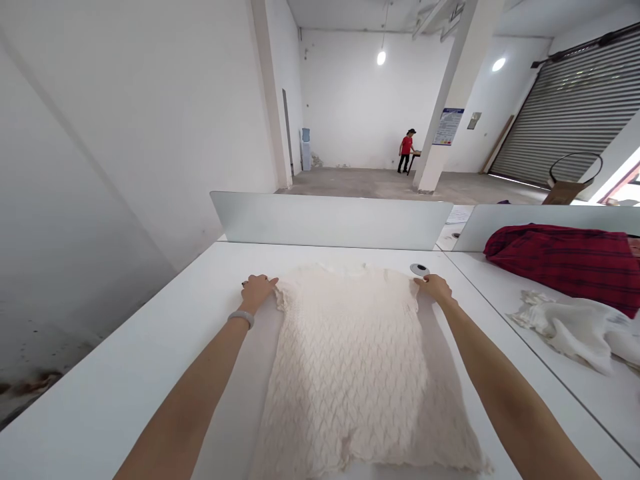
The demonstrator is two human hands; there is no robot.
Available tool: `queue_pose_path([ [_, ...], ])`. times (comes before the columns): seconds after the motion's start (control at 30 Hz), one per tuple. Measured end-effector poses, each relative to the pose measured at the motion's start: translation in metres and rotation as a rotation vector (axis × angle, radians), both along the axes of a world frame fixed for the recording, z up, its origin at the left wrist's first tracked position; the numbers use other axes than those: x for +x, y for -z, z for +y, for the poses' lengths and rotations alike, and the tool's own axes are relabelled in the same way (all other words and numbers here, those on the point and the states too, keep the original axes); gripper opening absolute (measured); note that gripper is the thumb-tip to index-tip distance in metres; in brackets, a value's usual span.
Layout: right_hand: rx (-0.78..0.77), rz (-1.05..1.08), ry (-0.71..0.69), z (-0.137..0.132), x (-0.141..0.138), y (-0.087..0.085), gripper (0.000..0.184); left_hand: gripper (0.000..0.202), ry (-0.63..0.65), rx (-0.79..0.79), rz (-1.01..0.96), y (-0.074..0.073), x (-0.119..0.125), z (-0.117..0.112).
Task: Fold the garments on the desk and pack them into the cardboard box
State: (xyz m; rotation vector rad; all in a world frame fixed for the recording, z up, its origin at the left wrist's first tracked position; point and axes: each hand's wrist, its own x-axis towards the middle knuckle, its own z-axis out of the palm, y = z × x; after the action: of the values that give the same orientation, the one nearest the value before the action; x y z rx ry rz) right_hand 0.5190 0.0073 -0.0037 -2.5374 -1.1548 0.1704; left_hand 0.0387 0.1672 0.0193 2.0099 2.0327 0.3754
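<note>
Left hand's fingers [265, 283] were on the garment's far left shoulder edge, right hand's fingers [423, 282] on the far right shoulder edge. Both sets lay close together and nearly flat; could not tell if either was pinching the knit. Left hand [257, 293] sat mostly on the bench [125, 380] just beside the garment, with a grey wristband [241, 319] on its wrist. Right hand [435, 289] sat at the garment's corner, just beside a round cable grommet [419, 269] set in the bench.

Cream knit top [350, 373] lay flat between the hands, centred on the bench. Neckline pointed away from the person, hem toward them. Long axis ran neck to hem, roughly square to the bench's near edge. Hem reached the near part of the bench, partly out of frame at the bottom.

Low white divider panel [330, 220] stood along the far edge of the bench. Second bench [505, 333] sat to the right, carrying a dark red plaid cloth [560, 267] and a crumpled white cloth [575, 330], both well apart from the hands. Far back, a person in a red shirt [407, 145] stood near a pillar [453, 113]. Roll-up shutter [570, 113] filled the right rear wall.
</note>
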Motion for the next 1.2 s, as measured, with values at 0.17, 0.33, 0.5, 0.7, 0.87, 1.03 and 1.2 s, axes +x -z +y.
queue_pose_path([
  [0.17,-0.015,-0.001,0.001,0.014,-0.013,0.000,0.017,0.031,-0.059,0.011,-0.020,0.005,0.011,0.003],
  [0.33,0.046,-0.027,-0.045,0.016,-0.024,-0.016,0.019,0.017,0.004,0.057,-0.070,-0.007,0.024,0.001],
  [0.5,0.102,-0.021,-0.210,0.032,-0.062,-0.035,0.019,0.019,0.183,0.152,-0.131,-0.022,0.063,-0.013],
  [0.7,0.104,0.007,-0.527,0.038,-0.100,-0.030,0.024,0.027,0.495,0.163,-0.188,-0.009,0.100,-0.036],
  [0.87,0.158,-0.089,-0.670,0.011,-0.087,-0.006,0.029,0.028,0.602,0.178,-0.110,0.014,0.082,-0.037],
  [1.03,0.122,-0.222,-0.769,-0.002,-0.092,0.026,0.044,0.036,0.644,0.173,-0.038,0.032,0.087,-0.044],
  [1.2,0.097,-0.208,-0.757,-0.007,-0.094,0.016,0.046,0.044,0.631,0.141,0.016,0.025,0.094,-0.054],
])
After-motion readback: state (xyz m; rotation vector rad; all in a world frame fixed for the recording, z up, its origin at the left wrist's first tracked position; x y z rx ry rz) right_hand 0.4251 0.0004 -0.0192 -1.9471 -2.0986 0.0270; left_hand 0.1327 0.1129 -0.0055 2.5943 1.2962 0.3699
